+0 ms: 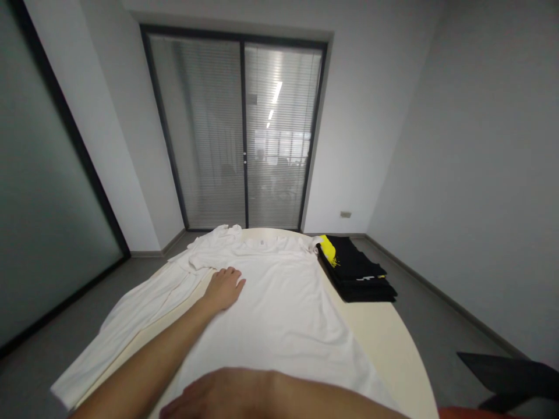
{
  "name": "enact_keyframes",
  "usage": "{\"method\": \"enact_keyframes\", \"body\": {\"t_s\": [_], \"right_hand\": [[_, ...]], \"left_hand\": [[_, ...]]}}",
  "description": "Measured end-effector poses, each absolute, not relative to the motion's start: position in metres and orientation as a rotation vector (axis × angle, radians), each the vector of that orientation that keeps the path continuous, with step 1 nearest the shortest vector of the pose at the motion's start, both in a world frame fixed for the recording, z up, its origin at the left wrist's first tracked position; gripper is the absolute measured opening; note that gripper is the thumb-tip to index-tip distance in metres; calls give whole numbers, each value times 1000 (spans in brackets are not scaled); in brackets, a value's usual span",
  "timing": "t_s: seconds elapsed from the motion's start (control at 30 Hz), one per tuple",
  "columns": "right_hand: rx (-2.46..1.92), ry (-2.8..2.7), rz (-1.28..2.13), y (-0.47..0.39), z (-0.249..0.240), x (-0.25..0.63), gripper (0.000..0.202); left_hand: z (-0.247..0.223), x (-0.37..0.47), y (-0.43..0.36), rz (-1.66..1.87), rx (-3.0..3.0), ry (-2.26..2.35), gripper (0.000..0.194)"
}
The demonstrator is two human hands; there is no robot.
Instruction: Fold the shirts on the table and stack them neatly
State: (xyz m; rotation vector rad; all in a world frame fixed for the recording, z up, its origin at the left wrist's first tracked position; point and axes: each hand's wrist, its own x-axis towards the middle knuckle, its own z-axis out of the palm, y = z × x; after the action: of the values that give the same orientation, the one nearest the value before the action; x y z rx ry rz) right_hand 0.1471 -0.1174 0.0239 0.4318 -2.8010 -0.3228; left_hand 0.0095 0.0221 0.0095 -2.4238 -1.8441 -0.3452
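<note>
A white T-shirt point(283, 308) lies spread out, its neckline at the far side and its body running towards me. My left hand point(225, 288) rests flat on its left edge, fingers stretched and slightly apart, gripping nothing. Across the near part of the shirt reaches my right hand point(218, 393), coming from the right with the back of the hand up. Its fingers point left and are partly cut off by the bottom edge of the picture; they look extended, with nothing visible in them. Left of the T-shirt lie more white garments point(144, 302), loosely laid along the table edge.
A rounded cream table point(384, 331) bears the clothes. At its right stands a folded stack of black clothes point(353, 262) with a yellow print. A black chair part point(515, 375) shows at lower right. Beyond are walls and a glass partition with blinds point(279, 174).
</note>
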Motion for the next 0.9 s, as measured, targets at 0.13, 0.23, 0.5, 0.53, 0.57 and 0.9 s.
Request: {"method": "enact_keyframes", "body": {"t_s": [0.13, 0.23, 0.5, 0.53, 0.57, 0.9], "right_hand": [[-74, -2976, -136, -64, 34, 190, 36], [-771, -2721, -129, -21, 37, 246, 26], [-1386, -2374, 214, 20, 8, 349, 49], [-1404, -2344, 198, 19, 9, 351, 47], [-1462, -2293, 154, 18, 12, 352, 44], [-2335, -1952, 80, -5, 44, 357, 30]], "left_hand": [[-4, 15, 15, -391, -2337, -1918, 48], [-11, 15, 11, -426, -2306, -1958, 51], [-8, 14, 7, -301, -2378, -2045, 59], [-6, 16, 6, -266, -2365, -2066, 60], [-5, 19, 5, -242, -2342, -2077, 60], [-10, 55, -15, -271, -2400, -2035, 65]]}}
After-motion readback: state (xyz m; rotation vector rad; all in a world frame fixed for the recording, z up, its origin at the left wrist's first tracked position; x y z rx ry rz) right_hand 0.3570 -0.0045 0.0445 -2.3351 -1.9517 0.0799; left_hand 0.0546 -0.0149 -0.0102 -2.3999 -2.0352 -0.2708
